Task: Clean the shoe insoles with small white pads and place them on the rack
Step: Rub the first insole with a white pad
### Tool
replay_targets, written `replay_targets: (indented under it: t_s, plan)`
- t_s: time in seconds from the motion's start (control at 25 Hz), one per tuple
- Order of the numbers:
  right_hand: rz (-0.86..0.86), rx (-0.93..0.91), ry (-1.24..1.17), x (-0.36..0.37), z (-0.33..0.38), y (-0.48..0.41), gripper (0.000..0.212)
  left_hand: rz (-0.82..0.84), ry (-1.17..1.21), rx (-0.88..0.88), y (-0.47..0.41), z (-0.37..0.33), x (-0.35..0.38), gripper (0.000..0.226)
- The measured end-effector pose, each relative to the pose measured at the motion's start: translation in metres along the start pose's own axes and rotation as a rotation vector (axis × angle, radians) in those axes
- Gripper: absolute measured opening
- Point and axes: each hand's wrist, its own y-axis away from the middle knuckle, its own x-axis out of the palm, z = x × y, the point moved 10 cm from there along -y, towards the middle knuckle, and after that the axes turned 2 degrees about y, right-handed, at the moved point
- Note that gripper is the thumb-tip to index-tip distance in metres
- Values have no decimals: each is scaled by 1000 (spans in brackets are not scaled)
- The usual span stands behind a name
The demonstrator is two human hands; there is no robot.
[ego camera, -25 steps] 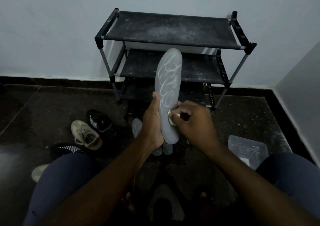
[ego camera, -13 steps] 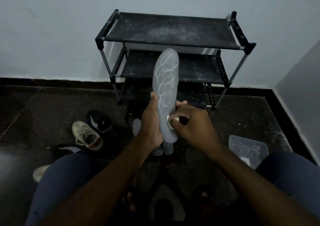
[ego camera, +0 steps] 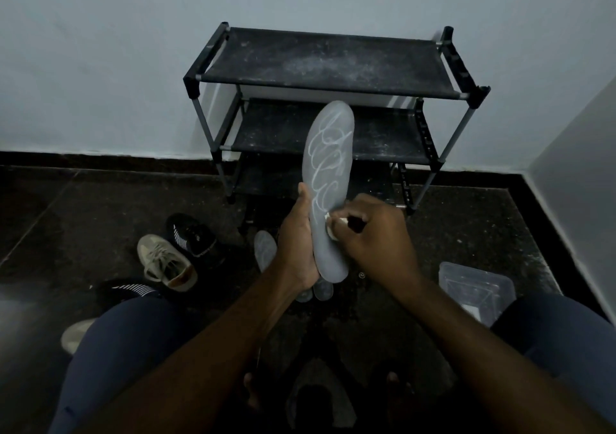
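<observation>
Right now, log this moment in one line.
left hand: grips insole, toe up | right hand: pinches white pad against insole's lower half | rack: behind, insole not yet placed | stage: cleaning

Head camera, looking forward-down, close over hands, facing rack [ego camera: 320,63] against wall

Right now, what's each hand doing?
Left hand: grips the grey insole near its lower half.
Right hand: pinches a small white pad against the insole.

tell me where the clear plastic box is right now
In the head view the clear plastic box sits on the floor at the lower right, just beyond the person's right knee and in front of the right legs of the rack.
</observation>
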Motion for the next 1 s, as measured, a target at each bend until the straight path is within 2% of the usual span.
replay_targets:
  t_s: [0.12,0.28,0.44,0.68,0.88,1.0]
  plan:
    - [75,-59,-30,13,11,8,8,8,-25,-9,0,-2,1,76]
    - [33,53,-64,2,-9,7,9,61,20,-20,3,-6,9,78]
    - [0,103,-136,4,-8,11,14,73,-36,-22,2,-5,9,83]
    - [117,-7,-43,6,1,7,8,33,35,17,-5,-24,-2,97]
    - [90,-32,-57,7,8,2,8,32,-11,23,0,-15,3,84]
    - [160,-82,-67,18,19,5,13,-1,-46,22,-1,-17,-1,81]
